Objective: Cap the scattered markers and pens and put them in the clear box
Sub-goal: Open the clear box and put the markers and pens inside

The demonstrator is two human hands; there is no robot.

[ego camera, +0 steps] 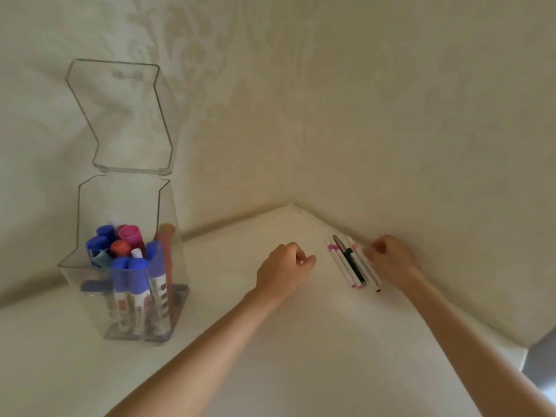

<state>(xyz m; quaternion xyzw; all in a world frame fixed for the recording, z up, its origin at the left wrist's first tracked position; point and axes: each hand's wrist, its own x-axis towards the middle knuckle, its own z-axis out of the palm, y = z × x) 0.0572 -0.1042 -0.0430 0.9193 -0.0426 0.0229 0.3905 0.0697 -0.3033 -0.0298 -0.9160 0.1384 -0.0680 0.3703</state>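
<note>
A clear box (90, 266) stands at the left with its hinged lid (120, 115) raised. Several capped markers (132, 266) in blue, pink and orange stand upright inside it. Near the table's far corner a row of thin white pens (341, 264) with pink caps lies side by side, with a black pen (353, 264) among them. My right hand (391, 260) rests curled against the right side of this row, its fingertips touching the outer pens. My left hand (284, 266) hovers just left of the row, loosely closed and holding nothing.
The white table (270, 341) meets two cream walls at a corner (291, 203) just behind the pens. A small dark speck (378, 291) lies at the near end of the pen row. The table's right edge (525, 356) drops off at the lower right.
</note>
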